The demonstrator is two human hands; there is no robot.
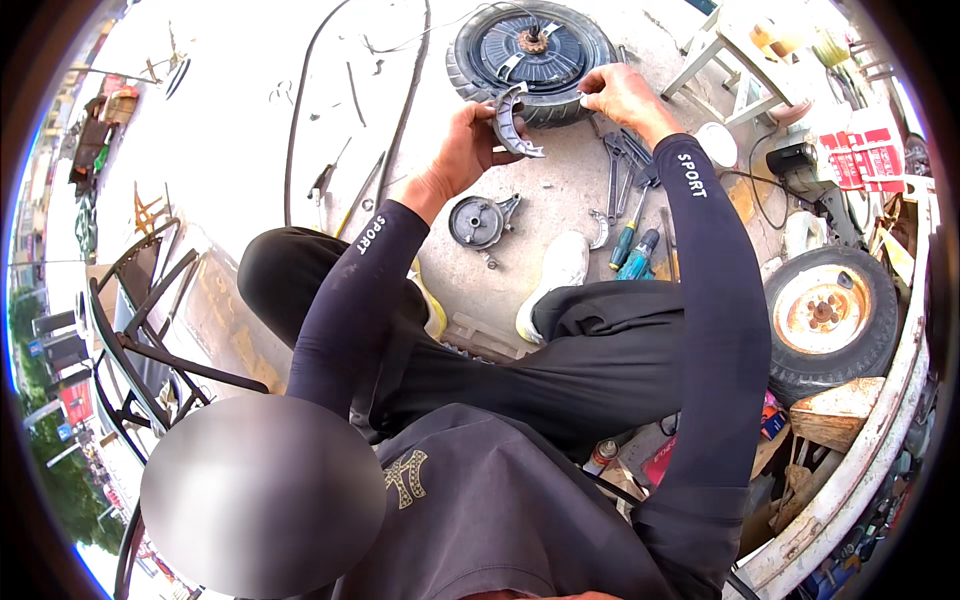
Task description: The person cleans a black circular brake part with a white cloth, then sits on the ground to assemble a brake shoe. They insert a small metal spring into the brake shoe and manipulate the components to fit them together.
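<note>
In my left hand (462, 150) is a curved grey brake shoe (506, 122), gripped between thumb and fingers and raised off the ground. My right hand (625, 102) is closed in a pinch beside the tyre's lower right edge; a small pale thing shows at its fingertips, too small to name. Behind both hands a scooter wheel (490, 60) with a black hub lies flat. Below my left hand, a round brake backing plate (478, 222) with a lever arm rests on the concrete. A second curved shoe (600, 230) lies farther right.
Wrenches (613, 165), a green-handled screwdriver (624, 243) and a teal power tool (640, 255) lie to the right. A rusty-rimmed wheel (830, 315) is beyond my right arm. Black cable (405, 100) runs across the ground. A stool (715, 60) and a metal chair frame (140, 330) flank the area.
</note>
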